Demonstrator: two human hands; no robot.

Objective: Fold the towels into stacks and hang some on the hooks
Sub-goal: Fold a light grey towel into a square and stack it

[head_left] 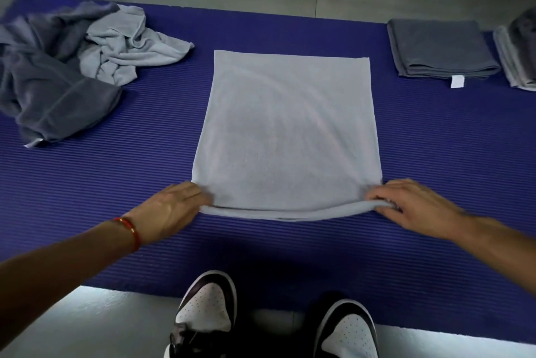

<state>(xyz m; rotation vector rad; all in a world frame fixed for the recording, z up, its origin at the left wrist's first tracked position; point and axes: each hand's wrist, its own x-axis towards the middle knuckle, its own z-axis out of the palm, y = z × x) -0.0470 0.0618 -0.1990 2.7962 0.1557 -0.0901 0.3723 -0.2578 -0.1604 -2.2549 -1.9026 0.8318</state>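
Start at the far left of the purple mat (290, 256), well left of the spread pale towel (285, 131): there's your unfolded pile, one dark grey towel (49, 88) slumped in a heap with one light grey towel (127, 44) crumpled against its right side, two waiting, and parked out there, I'd say, so the middle stays free for folding

Now your left hand (177, 207), red thread at the wrist, sits at the pale towel's near left corner, fingers curled in over the edge, pinching the cloth. The pale towel itself lies flat in the middle of the mat, far edge square, near edge doubled over into a soft roll that sags a little between your hands, so it looks already folded once. Your right hand (417, 204) has the near right corner, fingers bent round the bunched fold. Both corners held at once makes sense: it keeps the edge even for the next fold

Right of the pale towel, well apart, one dark grey folded towel (441, 47) lies neat with its white tag toward you, and beyond it a second stack (519, 53) runs off the frame; how many are in it I can't tell. No hooks in sight
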